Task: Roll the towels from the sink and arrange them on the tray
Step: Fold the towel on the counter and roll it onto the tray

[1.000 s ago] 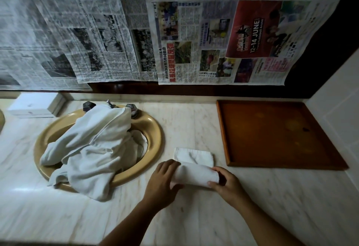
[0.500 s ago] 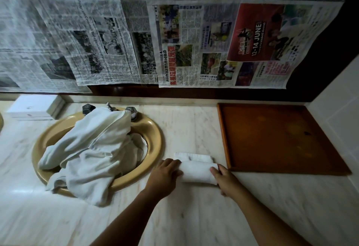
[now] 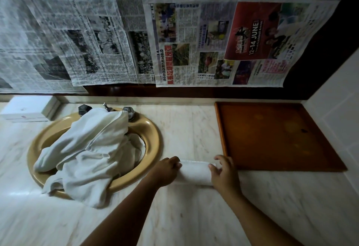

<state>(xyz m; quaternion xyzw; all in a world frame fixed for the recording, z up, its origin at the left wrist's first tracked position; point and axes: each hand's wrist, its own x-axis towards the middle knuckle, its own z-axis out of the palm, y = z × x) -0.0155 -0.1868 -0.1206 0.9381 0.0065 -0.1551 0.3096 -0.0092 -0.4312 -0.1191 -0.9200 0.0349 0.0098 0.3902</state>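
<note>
marble counter (image 3: 190,133): rolled towel (image 3: 195,173) between left hand (image 3: 167,172), right hand (image 3: 223,174), both gripping ends.

Newspaper sheets (image 3: 174,38) on wall, white box (image 3: 27,108) on marble counter (image 3: 194,216), tap handles (image 3: 84,108)

A bathroom: oval sink (image 3: 153,135) with taps (image 3: 84,109) in marble counter (image 3: 194,129).

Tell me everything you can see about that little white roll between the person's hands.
The rolled towel is white, soft-looking cloth wound into a short cylinder. It lies on its side on the pale marble counter, just off the near corner of the wooden tray. The left hand grips one end, the right hand the other.
</note>
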